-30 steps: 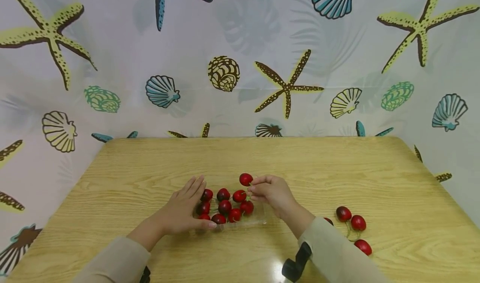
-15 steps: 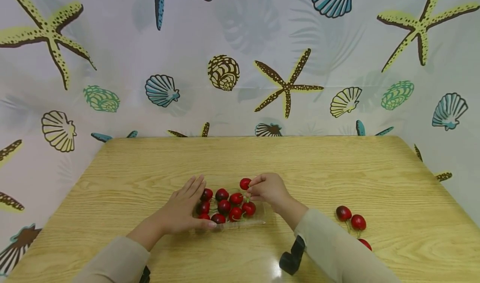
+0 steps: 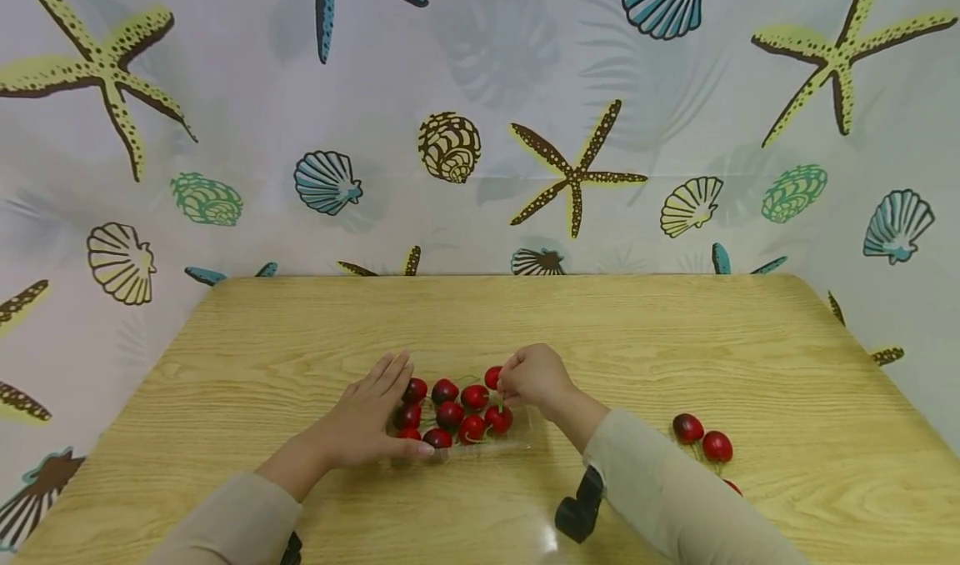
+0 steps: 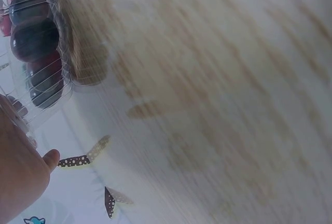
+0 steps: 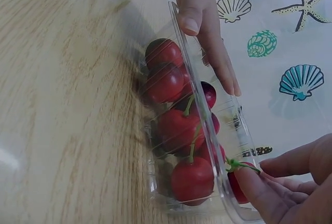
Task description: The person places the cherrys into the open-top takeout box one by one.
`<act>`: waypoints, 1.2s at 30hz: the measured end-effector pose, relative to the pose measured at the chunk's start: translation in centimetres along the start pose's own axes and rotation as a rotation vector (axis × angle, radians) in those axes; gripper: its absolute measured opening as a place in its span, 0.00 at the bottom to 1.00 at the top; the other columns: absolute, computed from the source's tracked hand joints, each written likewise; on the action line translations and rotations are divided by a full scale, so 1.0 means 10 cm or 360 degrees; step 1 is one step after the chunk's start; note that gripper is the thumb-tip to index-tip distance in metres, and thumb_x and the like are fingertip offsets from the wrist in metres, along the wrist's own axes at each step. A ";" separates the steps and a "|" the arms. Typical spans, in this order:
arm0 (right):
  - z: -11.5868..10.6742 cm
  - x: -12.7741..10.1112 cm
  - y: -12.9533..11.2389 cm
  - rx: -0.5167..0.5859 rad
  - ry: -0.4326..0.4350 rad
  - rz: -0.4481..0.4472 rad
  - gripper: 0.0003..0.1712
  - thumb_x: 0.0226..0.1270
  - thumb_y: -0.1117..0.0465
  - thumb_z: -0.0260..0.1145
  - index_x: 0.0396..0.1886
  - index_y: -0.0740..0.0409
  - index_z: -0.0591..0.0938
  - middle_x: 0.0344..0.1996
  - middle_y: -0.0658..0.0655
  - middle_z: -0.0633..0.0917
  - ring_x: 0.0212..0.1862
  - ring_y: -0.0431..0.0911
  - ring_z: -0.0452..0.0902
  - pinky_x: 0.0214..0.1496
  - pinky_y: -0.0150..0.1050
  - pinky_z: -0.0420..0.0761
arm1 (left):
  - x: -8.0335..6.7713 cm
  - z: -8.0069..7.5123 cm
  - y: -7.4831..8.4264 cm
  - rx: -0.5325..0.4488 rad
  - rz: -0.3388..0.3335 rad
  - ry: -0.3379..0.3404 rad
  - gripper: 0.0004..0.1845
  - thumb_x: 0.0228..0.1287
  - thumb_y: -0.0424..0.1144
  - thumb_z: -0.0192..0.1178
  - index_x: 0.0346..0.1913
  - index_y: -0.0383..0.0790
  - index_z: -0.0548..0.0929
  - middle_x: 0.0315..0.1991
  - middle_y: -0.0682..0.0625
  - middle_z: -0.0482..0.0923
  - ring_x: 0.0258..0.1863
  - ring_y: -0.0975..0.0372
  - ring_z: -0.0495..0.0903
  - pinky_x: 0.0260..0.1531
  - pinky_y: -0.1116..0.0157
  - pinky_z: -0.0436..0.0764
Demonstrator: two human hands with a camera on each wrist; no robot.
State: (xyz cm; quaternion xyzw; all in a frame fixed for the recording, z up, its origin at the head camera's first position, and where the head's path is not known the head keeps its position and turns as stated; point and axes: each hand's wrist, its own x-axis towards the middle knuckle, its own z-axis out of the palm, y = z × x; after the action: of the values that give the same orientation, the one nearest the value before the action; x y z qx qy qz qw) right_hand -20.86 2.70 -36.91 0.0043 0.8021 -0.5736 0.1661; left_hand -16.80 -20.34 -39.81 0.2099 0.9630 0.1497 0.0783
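A clear plastic box (image 5: 220, 169) holds several red cherries (image 3: 450, 415) with green stems. My left hand (image 3: 369, 422) rests across the box's left end, fingers straight along the far corner and thumb along the front rim. In the right wrist view its thumb and fingers (image 5: 220, 60) lie at the rim. My right hand (image 3: 537, 379) is over the box's far right part. Its thumb and fingertips pinch the green stem (image 5: 241, 165) of a cherry (image 5: 238, 185) at the rim. That cherry (image 3: 492, 377) is partly covered by the fingers in the head view.
To the right on the wooden table (image 3: 315, 323), a few loose cherries (image 3: 717, 446) with stems lie beside my right sleeve (image 3: 660, 482), which partly covers one. A cloth (image 3: 375, 65) printed with shells and starfish hangs behind the table. A black wrist device (image 3: 579, 507) sits below the right sleeve.
My right hand has lowered its cherry toward the box's far right part, with its fingers now covering more of it. Several cherries inside shifted slightly. The left hand has stayed in place.
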 end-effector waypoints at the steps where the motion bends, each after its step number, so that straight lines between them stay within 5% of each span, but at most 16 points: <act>1: 0.00 0.00 0.00 -0.0010 -0.0003 -0.0001 0.04 0.53 0.77 0.54 0.22 0.73 0.75 0.19 0.60 0.78 0.23 0.49 0.78 0.29 0.40 0.78 | 0.00 0.00 0.00 0.0000 -0.0001 -0.0002 0.59 0.39 0.74 0.46 0.66 0.35 0.44 0.67 0.46 0.33 0.64 0.53 0.32 0.52 0.40 0.46; 13: -0.07 0.00 0.00 0.0028 -0.0062 0.0008 0.05 0.55 0.76 0.55 0.27 0.75 0.77 0.24 0.64 0.80 0.21 0.46 0.77 0.30 0.42 0.78 | 0.01 0.00 0.01 -0.0015 -0.0008 -0.0006 0.58 0.40 0.74 0.46 0.67 0.37 0.42 0.67 0.48 0.32 0.64 0.53 0.31 0.52 0.40 0.45; 36: -0.42 -0.26 0.23 0.0482 -0.0201 -0.0078 0.15 0.59 0.71 0.54 0.42 0.80 0.71 0.30 0.65 0.80 0.31 0.50 0.79 0.35 0.40 0.77 | 0.02 0.00 0.02 -0.0009 0.0004 0.0003 0.58 0.40 0.74 0.47 0.66 0.36 0.44 0.67 0.46 0.33 0.64 0.52 0.32 0.52 0.41 0.46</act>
State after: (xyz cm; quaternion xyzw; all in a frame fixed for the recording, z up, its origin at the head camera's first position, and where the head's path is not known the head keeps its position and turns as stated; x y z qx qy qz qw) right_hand -19.03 7.85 -37.14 -0.0264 0.6943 -0.6910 0.1995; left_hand -16.92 -20.08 -39.76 0.2106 0.9624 0.1527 0.0777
